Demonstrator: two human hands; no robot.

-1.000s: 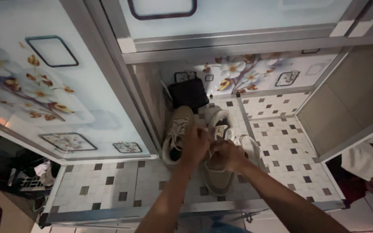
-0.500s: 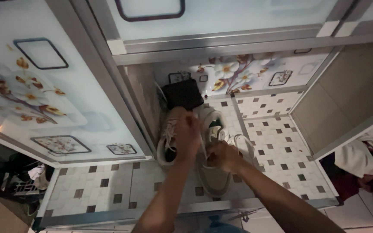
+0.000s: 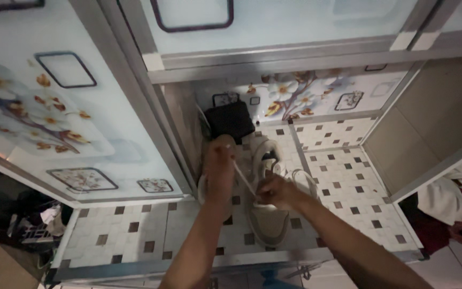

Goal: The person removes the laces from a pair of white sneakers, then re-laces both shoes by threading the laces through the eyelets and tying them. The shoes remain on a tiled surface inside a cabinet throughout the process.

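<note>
Beige, with a pale sole, the sneaker (image 3: 269,217) lies at the lower centre of the frame on the shelf (image 3: 348,176) tiled in white with small brown squares. Its white lace (image 3: 244,179) runs taut between both hands: the left hand (image 3: 220,171) has its fingers pinched on the upper end, the right hand (image 3: 276,191) grips the lower. A second sneaker (image 3: 208,184) lies under the left hand, and a dark pouch (image 3: 231,119) lies behind.

Left hand (image 3: 219,171) and right hand (image 3: 276,191) pull a white lace (image 3: 243,179) taut above a beige shoe (image 3: 270,219) near the tiled shelf's (image 3: 348,182) front edge; second shoe apparently beneath the left hand.
</note>
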